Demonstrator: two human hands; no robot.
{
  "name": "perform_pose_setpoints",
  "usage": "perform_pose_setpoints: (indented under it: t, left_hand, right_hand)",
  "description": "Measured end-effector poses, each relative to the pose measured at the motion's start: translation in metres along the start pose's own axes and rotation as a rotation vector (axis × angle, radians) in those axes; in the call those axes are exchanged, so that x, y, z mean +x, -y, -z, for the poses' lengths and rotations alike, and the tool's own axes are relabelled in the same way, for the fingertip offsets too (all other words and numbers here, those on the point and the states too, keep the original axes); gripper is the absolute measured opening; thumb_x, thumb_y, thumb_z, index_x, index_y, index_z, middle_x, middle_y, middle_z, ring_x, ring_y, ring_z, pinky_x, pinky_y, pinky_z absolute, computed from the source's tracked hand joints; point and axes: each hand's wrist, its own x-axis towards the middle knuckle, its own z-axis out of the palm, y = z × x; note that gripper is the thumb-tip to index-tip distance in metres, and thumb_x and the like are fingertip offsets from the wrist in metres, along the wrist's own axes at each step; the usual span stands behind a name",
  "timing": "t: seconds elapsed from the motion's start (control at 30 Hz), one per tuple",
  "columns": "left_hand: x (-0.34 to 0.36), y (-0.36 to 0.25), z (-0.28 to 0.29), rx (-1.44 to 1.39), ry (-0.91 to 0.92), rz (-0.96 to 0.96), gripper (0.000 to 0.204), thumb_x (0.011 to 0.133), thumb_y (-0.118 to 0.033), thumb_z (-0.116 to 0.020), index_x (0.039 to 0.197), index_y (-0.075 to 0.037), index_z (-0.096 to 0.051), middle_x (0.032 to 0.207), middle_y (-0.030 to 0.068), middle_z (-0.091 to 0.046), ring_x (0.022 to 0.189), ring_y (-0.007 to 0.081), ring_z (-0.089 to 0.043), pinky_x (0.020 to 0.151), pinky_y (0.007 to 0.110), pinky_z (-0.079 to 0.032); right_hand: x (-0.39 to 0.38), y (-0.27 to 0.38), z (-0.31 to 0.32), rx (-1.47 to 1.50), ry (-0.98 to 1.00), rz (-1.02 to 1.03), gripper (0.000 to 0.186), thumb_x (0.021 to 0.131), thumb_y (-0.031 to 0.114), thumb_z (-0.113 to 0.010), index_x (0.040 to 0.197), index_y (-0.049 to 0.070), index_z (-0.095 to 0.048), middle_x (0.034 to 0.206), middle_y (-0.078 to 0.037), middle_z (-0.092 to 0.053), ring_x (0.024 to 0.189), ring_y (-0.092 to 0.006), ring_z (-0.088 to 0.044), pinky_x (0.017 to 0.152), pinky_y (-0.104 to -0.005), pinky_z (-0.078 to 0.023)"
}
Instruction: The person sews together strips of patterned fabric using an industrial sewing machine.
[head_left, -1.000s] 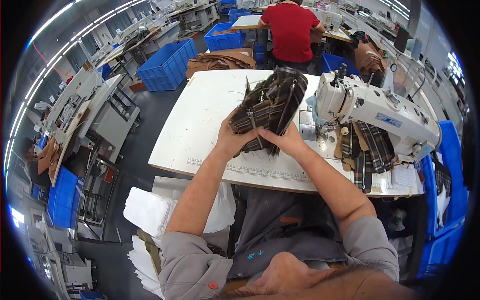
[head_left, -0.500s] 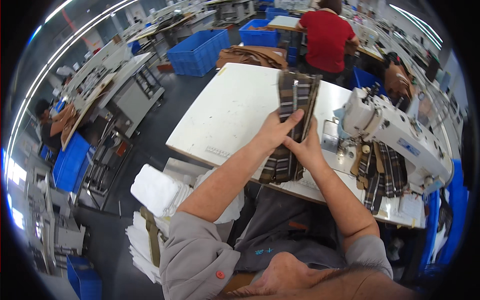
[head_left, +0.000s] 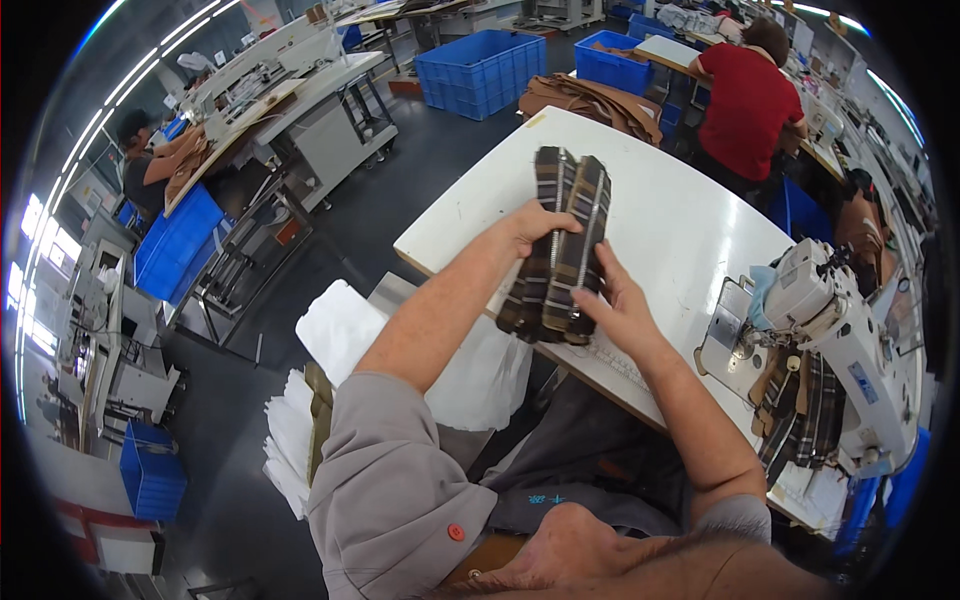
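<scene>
Two stacks of dark plaid fabric pieces with zippers stand side by side in my hands, tilted above the near edge of the white sewing table (head_left: 480,195). My left hand (head_left: 535,228) is closed round the left stack (head_left: 552,185), its thumb lying across the front. On the other side my right hand (head_left: 622,305) grips the right stack (head_left: 590,195), thumb on the lower front and fingers along its side. A metallic zipper runs lengthwise down each stack. How many pieces are in each cannot be made out.
At the right of the table stands a white sewing machine (head_left: 830,330), with more plaid pieces (head_left: 822,400) beside it. White cloth stacks (head_left: 340,325) lie at my left. Beyond the table are brown pieces (head_left: 590,105), a blue crate (head_left: 480,75) and a person in red (head_left: 750,110).
The plaid bundle has parted into two stacks side by side, and my hands have shifted on them. The view has swung left, so the table and machine appear further right.
</scene>
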Motion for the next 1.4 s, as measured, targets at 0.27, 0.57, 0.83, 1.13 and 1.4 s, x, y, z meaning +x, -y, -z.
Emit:
perform_pose_setpoints:
  t: [0.27,0.57,0.83,1.13,1.4]
  left_hand:
    - [0.044,-0.07,0.099,0.564,-0.194,0.129,0.049,0.073,-0.008,-0.087,0.119,-0.002,-0.072,0.11,0.0136,-0.075,0.096,0.0264,-0.073,0.087,0.044,-0.06]
    - [0.131,-0.079,0.139,0.806,-0.164,0.257,0.062,0.067,-0.013,-0.092,0.123,0.003,-0.071,0.114,0.0185,-0.075,0.099,0.0304,-0.073,0.091,0.042,-0.058]
    - [0.165,-0.068,0.155,0.876,-0.256,0.12,0.127,0.066,-0.032,-0.092,0.163,0.005,-0.02,0.145,0.027,-0.057,0.124,0.0343,-0.063,0.102,0.046,-0.052]
    - [0.113,-0.04,0.082,1.334,-0.599,-0.375,0.097,0.086,-0.057,-0.079,0.154,0.004,-0.044,0.151,0.0258,-0.052,0.142,0.0399,-0.05,0.119,0.045,-0.038]
    - [0.01,0.025,-0.151,1.124,0.142,-0.71,0.05,0.088,-0.018,-0.082,0.132,-0.002,-0.065,0.129,0.0197,-0.07,0.125,0.0352,-0.064,0.11,0.041,-0.047]
  right_hand:
    - [-0.021,0.01,-0.017,-0.836,0.231,0.302,0.061,0.093,0.032,-0.073,0.142,0.001,-0.055,0.153,-0.022,-0.05,0.143,-0.0363,-0.048,0.124,-0.0538,-0.03]
    - [-0.019,0.006,-0.02,-0.822,0.264,0.308,0.057,0.093,0.036,-0.071,0.138,0.002,-0.06,0.153,-0.019,-0.052,0.147,-0.0328,-0.043,0.126,-0.0525,-0.028]
    - [-0.018,-0.011,-0.013,-0.767,0.208,0.272,0.058,0.09,0.033,-0.075,0.135,0.0,-0.061,0.153,-0.019,-0.052,0.148,-0.0336,-0.043,0.127,-0.0528,-0.025]
    - [-0.017,-0.032,-0.024,-0.758,0.155,0.391,0.056,0.082,0.036,-0.077,0.124,0.0,-0.067,0.146,-0.022,-0.057,0.143,-0.0364,-0.048,0.123,-0.0536,-0.029]
    - [-0.032,-0.05,-0.044,-0.97,-0.111,0.624,0.053,0.084,0.036,-0.077,0.125,0.003,-0.07,0.139,-0.019,-0.064,0.135,-0.0344,-0.056,0.117,-0.053,-0.038]
